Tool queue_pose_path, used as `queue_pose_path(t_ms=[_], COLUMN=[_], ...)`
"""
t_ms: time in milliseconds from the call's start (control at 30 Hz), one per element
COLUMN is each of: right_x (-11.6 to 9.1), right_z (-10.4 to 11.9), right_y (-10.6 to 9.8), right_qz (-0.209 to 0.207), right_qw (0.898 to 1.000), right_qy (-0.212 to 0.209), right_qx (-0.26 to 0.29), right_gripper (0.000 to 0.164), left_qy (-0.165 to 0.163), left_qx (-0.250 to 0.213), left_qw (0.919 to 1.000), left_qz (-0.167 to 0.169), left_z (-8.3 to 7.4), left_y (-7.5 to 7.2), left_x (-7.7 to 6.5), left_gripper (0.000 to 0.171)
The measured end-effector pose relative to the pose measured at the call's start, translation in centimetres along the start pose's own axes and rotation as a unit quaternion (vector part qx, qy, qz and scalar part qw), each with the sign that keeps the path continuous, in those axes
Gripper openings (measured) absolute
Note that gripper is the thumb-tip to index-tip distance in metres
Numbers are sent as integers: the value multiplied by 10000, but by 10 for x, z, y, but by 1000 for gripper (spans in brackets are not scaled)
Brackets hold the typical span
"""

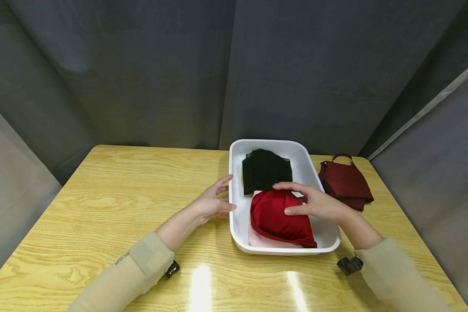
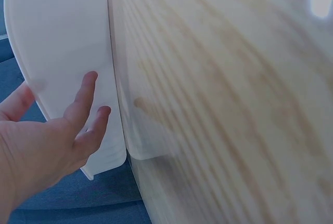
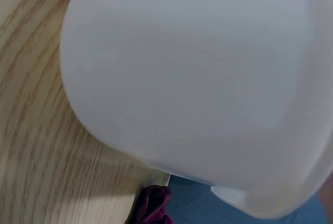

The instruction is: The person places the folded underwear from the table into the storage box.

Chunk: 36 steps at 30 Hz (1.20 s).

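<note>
A white plastic bin (image 1: pixel 234 229) stands on the table, with a shiny red garment (image 1: pixel 278 219) lying on folded pink cloth (image 1: pixel 271 242) at its near end. Folded black cloth (image 1: pixel 266 171) occupies the far end. My right hand (image 1: pixel 316 203) reaches over the right side and rests on the red garment, thumb and fingers spread. My left hand (image 1: pixel 212 203) is at the bin's left side. Seen from the left wrist, extended fingers (image 2: pixel 83 99) lie along the outer wall. The right wrist view shows the bin's outer wall (image 3: pixel 187 78), with the right hand hidden.
A folded maroon garment (image 1: pixel 345 182) with a strap loop lies right of the bin, near the table's right edge. Wood-grain tabletop (image 1: pixel 121 203) extends to the left. Grey curtains (image 1: pixel 160 73) hang behind and at both sides.
</note>
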State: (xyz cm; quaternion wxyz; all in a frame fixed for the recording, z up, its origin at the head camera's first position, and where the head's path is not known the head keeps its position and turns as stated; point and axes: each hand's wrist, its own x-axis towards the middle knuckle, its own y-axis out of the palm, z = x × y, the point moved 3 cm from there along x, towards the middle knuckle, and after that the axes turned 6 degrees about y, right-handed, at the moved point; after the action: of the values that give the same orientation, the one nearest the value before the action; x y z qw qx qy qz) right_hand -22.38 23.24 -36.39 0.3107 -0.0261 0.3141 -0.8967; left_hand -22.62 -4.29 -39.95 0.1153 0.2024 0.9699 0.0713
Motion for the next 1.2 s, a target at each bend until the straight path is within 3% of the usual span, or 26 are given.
queue_pose_path(t_ms=[333,667,933,1200], right_x=[-6,-16,-26,-35], right_z=[9,25,37,52], right_y=[-7,-19,-30,-42], right_qz=[-230,-598,-835,-1367], right_qw=[9992,9980,9943,9852], right_qy=[-247,-202,-598,-929], right_qx=[211,-16,296,444], right_gripper=[62,63,61,57], left_qy=[-16,-11,-18,-20], left_qx=[21,11,40,56], left_qw=[10000,10000,10000,10000], left_qz=[-26,-24,-8,-7], left_z=[0,0,0,0], left_y=[0,-1,0,0], left_x=[0,0,0,-1], left_gripper=[88,88,87,87])
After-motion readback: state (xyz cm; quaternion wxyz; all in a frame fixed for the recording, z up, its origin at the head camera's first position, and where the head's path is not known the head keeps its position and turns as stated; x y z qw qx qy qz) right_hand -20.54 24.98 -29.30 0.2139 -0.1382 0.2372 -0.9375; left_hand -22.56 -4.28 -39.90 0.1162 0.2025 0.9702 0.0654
